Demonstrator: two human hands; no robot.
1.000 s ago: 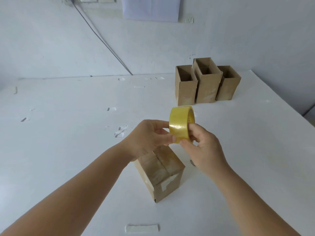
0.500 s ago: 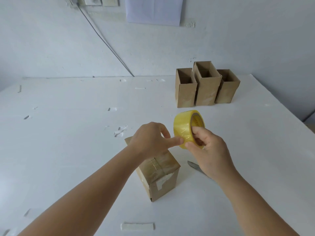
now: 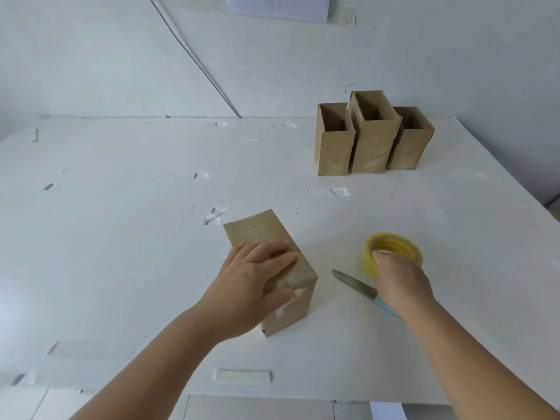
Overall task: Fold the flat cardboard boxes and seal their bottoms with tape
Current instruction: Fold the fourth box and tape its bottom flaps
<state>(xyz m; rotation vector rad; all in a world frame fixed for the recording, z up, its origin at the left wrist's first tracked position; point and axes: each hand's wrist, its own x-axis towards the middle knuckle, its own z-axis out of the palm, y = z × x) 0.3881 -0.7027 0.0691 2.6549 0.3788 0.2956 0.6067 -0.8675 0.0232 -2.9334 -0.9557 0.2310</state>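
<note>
Two hands work near the front edge of the white table [image 3: 121, 237]: the left hand [image 3: 251, 286] lies with straight fingers across the taped bottom of an upturned cardboard box [image 3: 291, 301], thumb down its near side, while the right hand [image 3: 400, 280] curls its fingers over the yellow tape roll [image 3: 391, 247] lying flat on the surface to the right. Between box and roll lies a knife [image 3: 354, 284] with a blue handle, partly under the right wrist. Farther back, near the rear right corner, three open folded boxes [image 3: 369, 137] stand upright, touching side by side.
</note>
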